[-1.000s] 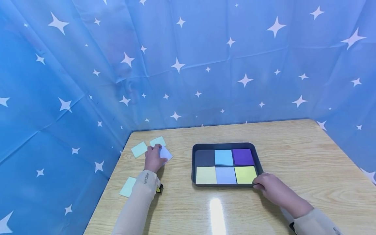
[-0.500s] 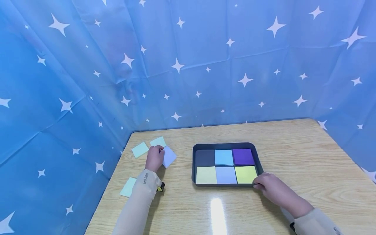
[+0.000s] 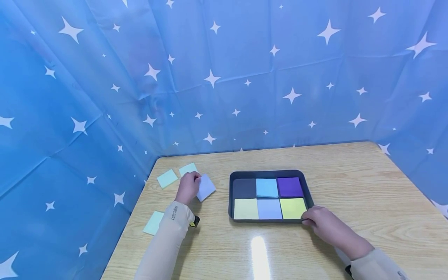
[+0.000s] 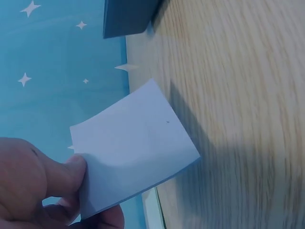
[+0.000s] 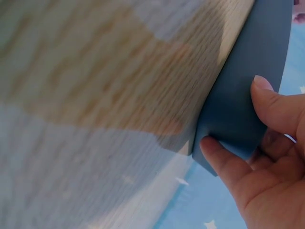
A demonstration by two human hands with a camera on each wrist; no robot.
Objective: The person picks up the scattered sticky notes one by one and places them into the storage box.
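My left hand pinches a lavender sticky note pad by one edge, just above the table's left side. In the left wrist view the pad is tilted over the wood, its thumb-side edge partly covered. A dark grey tray lies at mid-table, holding sticky note pads in two rows: dark grey, light blue and purple behind, pale yellow, lavender and bright yellow in front. At its near right corner, my right hand grips the tray wall.
Two mint green pads lie at the table's far left, one partly behind my left hand. A third mint pad sits nearer, by the left sleeve. A blue curtain with white stars borders the table.
My left hand has moved a little to the right with the lavender pad, uncovering more of the far mint pad. The right hand and the tray have stayed in place.
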